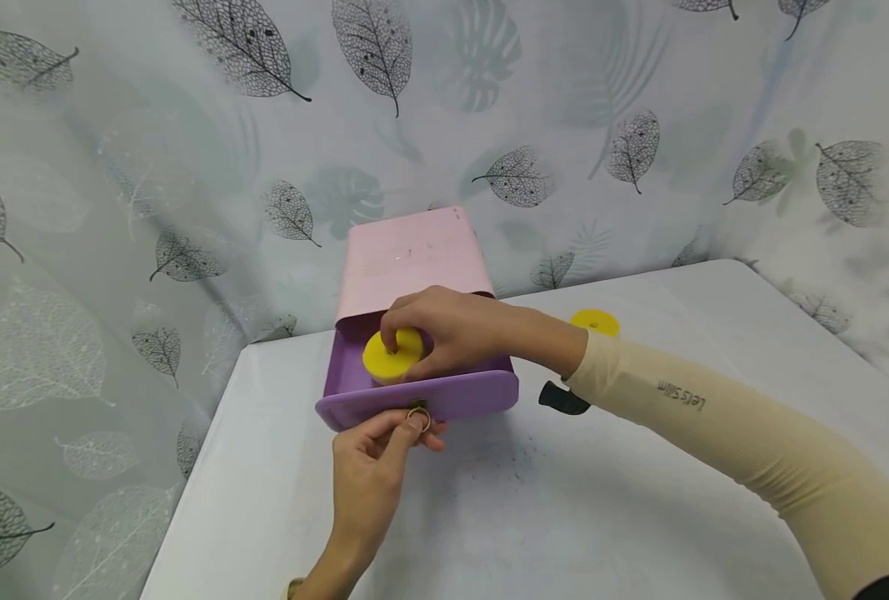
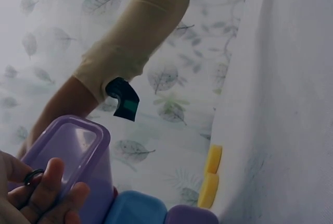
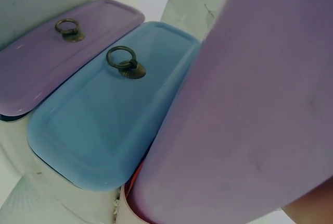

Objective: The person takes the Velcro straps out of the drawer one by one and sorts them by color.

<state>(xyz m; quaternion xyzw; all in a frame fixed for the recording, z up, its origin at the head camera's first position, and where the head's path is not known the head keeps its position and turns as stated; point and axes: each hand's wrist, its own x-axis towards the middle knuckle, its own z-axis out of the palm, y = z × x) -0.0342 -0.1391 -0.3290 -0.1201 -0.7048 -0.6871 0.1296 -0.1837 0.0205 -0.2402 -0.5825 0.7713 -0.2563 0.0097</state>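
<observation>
Closest was a cream sleeve (image 1: 676, 412); beyond its cuff the right hand (image 1: 451, 329) gripped a yellow disc (image 1: 382, 362) inside a purple drawer (image 1: 474, 396) that stood partway out. Nearer, the left hand (image 1: 372, 471) pinched the drawer's brass-coloured ring (image 1: 419, 408). Past both hands stood a pink cabinet (image 1: 414, 258); another yellow disc (image 1: 596, 321) lay beyond the right wrist.

The long cream sleeve (image 1: 744, 442) reads "Let's Slim" in dark print (image 1: 681, 396).

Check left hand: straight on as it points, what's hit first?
Likely the purple drawer's front, just beyond the ring that the left hand pinches; the exact gap is unclear.
</observation>
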